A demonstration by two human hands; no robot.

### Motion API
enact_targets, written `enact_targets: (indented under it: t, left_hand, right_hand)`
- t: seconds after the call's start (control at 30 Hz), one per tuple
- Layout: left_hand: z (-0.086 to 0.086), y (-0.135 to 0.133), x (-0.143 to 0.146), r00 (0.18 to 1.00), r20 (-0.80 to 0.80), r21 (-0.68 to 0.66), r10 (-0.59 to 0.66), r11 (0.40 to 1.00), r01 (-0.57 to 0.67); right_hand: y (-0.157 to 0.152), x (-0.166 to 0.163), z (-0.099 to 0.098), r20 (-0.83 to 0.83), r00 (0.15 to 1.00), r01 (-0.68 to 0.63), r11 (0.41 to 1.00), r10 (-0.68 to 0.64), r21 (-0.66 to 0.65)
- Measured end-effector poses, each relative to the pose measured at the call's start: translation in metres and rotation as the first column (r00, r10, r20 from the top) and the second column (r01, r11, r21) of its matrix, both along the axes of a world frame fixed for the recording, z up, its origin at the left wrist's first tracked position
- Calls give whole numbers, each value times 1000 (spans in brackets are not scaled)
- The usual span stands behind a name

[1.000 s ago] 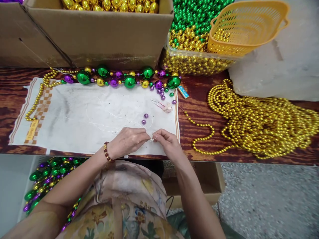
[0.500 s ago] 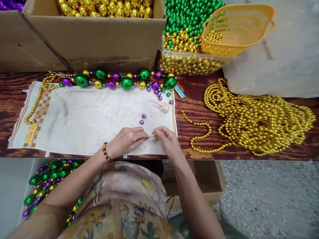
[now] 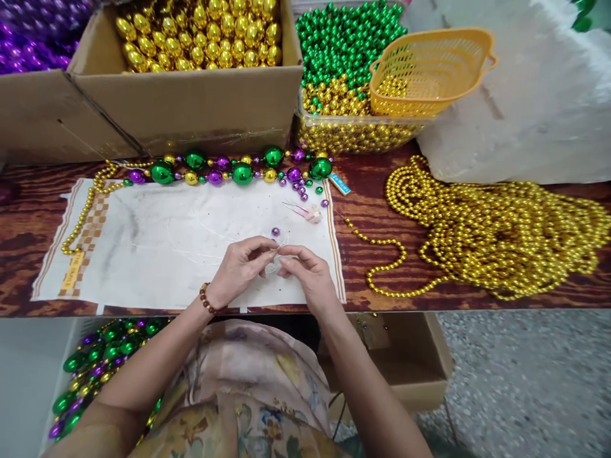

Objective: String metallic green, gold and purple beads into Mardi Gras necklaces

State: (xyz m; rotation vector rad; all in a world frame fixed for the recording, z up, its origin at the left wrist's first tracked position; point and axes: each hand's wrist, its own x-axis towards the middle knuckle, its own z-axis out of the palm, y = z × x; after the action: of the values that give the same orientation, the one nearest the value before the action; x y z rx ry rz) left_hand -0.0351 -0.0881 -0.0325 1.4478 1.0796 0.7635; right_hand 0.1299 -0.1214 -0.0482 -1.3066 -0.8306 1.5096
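Observation:
My left hand (image 3: 244,266), with a beaded bracelet (image 3: 206,298) on its wrist, is closed in a pinch over the white cloth (image 3: 157,254). Opposite it, my right hand (image 3: 309,272) pinches too, the fingertips of both nearly meeting. A thin pale thread (image 3: 273,264) runs between the fingers in a small loop; its ends are hard to follow. Just beyond the fingertips lies a purple bead (image 3: 275,231), and a second one is mostly hidden by my left hand. Farther back on the cloth are thin metal pins or needles with a pinkish wrapped end (image 3: 312,214).
A strand of large green, purple and gold beads (image 3: 242,173) lies along the back. Cardboard box (image 3: 181,98), bead tub (image 3: 358,133) and yellow basket (image 3: 429,105) stand behind. Gold bead strings (image 3: 501,242) are heaped right. An open carton (image 3: 420,388) sits below the table edge.
My fingertips have come closer together, and the thread between them now forms a small loop. One purple bead has become mostly covered by my left hand. The view has tilted up slightly.

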Motion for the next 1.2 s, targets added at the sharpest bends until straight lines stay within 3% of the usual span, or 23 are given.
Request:
enact_targets:
  t: [0.1, 0.2, 0.3, 0.37, 0.43, 0.53, 0.6, 0.67, 0.77, 0.87, 0.93, 1.0, 1.07, 1.13, 1.2]
  left_hand:
    - [2, 0, 0, 998, -63, 132, -25, 991, 33]
    - [7, 2, -2, 976, -206, 317, -68, 939, 133]
    - [9, 4, -6, 945, -314, 396, -96, 891, 222]
    - [7, 7, -9, 937, -347, 413, -44, 890, 195]
    - [3, 11, -12, 942, -330, 396, 68, 916, 72]
    - [-6, 16, -13, 956, -170, 163, 240, 963, -213]
    - [-8, 16, -7, 960, -13, -96, 281, 955, -280]
    - [-8, 13, 4, 966, 136, -296, 219, 940, -171]
    - [-7, 6, 21, 952, 293, -432, 84, 900, 53]
    - [-7, 6, 30, 928, 362, -478, 87, 872, 105]
    - [-8, 9, 31, 917, 380, -504, 117, 858, 99]
    - [-8, 11, 29, 906, 395, -546, 154, 832, 97]
    - [-8, 13, 26, 893, 410, -589, 185, 801, 105]
    - [-8, 13, 24, 885, 419, -619, 204, 777, 114]
    - [-7, 12, 23, 885, 414, -637, 212, 762, 115]
  right_hand:
    - [2, -14, -2, -72, 996, 51, 998, -49, 23]
    - [5, -19, -4, -95, 990, 109, 993, -104, 50]
    - [6, -15, -7, -70, 994, 85, 996, -82, 41]
    - [6, -9, -9, -26, 1000, 11, 1000, -10, 8]
    - [6, -2, -12, -9, 1000, -18, 999, 18, -28]
    - [6, 5, -14, -52, 994, 98, 995, -100, -36]
    - [7, 6, -13, -86, 978, 188, 982, -189, -24]
    - [9, 4, -12, -110, 966, 233, 972, -234, -22]
    - [9, 3, -13, -108, 959, 260, 965, -260, -21]
    - [8, 13, -15, 11, 977, 213, 977, -213, 21]
    - [11, 27, -16, 213, 962, 150, 983, -169, 105]
    - [22, 44, -15, 517, 837, 62, 969, -180, 238]
    - [40, 57, -12, 782, 589, -101, 942, -203, 320]
    - [62, 63, -8, 929, 333, -311, 912, -160, 268]
    - [84, 64, -5, 987, 129, -475, 867, -99, 149]
